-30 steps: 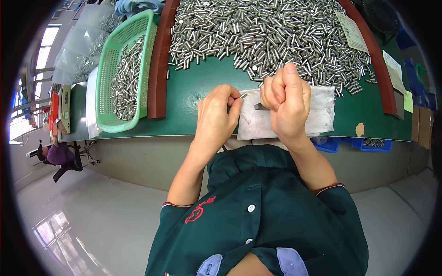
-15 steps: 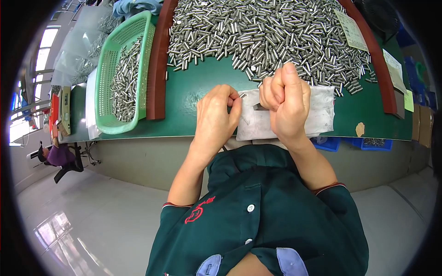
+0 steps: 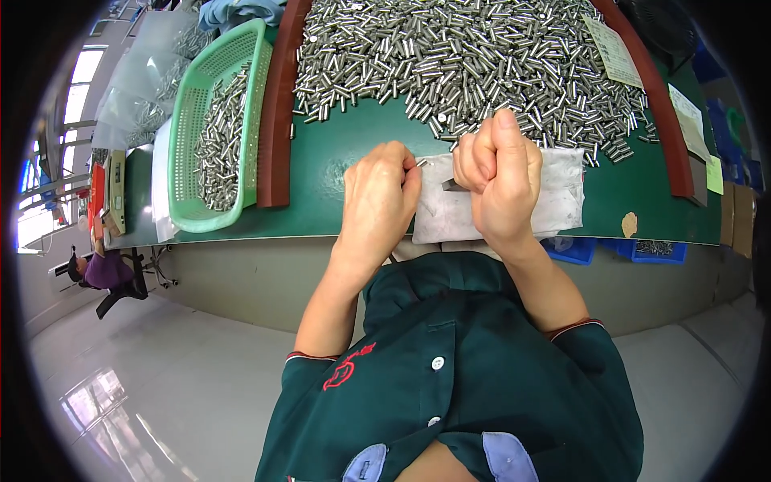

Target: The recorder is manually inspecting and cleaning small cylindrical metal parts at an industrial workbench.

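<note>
My left hand [image 3: 374,201] is closed at the left edge of a folded whitish cloth [image 3: 554,205], pinching a small metal pin [image 3: 422,163] whose end sticks out past the fingertips. Over the cloth my right hand [image 3: 504,185] makes a fist with the thumb on top. From its left side a dark, flat-ended tool [image 3: 453,185] juts toward the left hand; the rest is hidden in the palm, so its kind is unclear. Beyond both hands a large heap of shiny metal pins [image 3: 458,64] covers the far part of the green table [image 3: 321,177].
Red-brown rails [image 3: 275,136] border the heap on both sides. A green plastic basket [image 3: 181,128] with more pins stands left of the left rail. Paper slips [image 3: 612,52] lie along the right rail. Blue bins [image 3: 660,253] sit below the table edge. Farther left, a person [image 3: 108,269] sits.
My left hand has turned slightly, its fingers curling in closer, and the pin's tip has shifted up a little. My right hand and the tool stay almost where they were.
</note>
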A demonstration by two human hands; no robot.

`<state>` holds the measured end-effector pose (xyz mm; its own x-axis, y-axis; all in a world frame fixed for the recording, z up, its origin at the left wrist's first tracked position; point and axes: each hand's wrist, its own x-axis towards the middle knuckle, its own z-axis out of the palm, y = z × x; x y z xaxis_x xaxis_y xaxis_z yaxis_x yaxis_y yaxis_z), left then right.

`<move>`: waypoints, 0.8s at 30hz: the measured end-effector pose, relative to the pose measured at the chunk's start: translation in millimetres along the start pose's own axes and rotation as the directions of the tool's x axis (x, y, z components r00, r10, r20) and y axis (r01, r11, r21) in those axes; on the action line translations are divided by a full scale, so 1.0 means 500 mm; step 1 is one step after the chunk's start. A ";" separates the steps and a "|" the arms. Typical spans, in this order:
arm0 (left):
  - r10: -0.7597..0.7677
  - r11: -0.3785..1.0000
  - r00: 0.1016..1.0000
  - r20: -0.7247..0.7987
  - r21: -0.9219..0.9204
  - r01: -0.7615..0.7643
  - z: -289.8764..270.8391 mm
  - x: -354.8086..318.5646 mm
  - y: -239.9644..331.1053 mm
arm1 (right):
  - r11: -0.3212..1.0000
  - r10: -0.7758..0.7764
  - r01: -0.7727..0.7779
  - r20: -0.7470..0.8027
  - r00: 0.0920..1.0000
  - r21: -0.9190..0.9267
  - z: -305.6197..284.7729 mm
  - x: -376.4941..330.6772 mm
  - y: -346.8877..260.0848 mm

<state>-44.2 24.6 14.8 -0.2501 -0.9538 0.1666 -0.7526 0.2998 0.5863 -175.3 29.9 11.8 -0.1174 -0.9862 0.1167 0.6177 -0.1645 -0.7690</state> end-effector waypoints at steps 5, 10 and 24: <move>-0.031 0.999 1.000 -0.002 0.009 0.031 -0.004 0.003 -0.006 | 1.000 -0.009 0.009 -0.002 1.000 0.014 -0.001 -0.002 0.002; -0.113 0.992 0.992 0.047 -0.046 0.115 -0.010 0.005 -0.006 | 1.000 -0.016 0.016 0.005 1.000 0.004 -0.001 -0.001 0.002; -0.248 0.165 0.902 0.353 -0.902 0.399 -0.005 -0.007 -0.066 | 0.999 0.000 -0.002 -0.028 1.000 -0.049 0.006 0.003 0.002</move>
<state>-17.1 18.1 -3.3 -0.2544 -0.9272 -0.2749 0.3258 -0.3498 0.8783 -172.5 28.3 12.8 -0.1392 -0.9853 0.0987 0.5789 -0.1619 -0.7991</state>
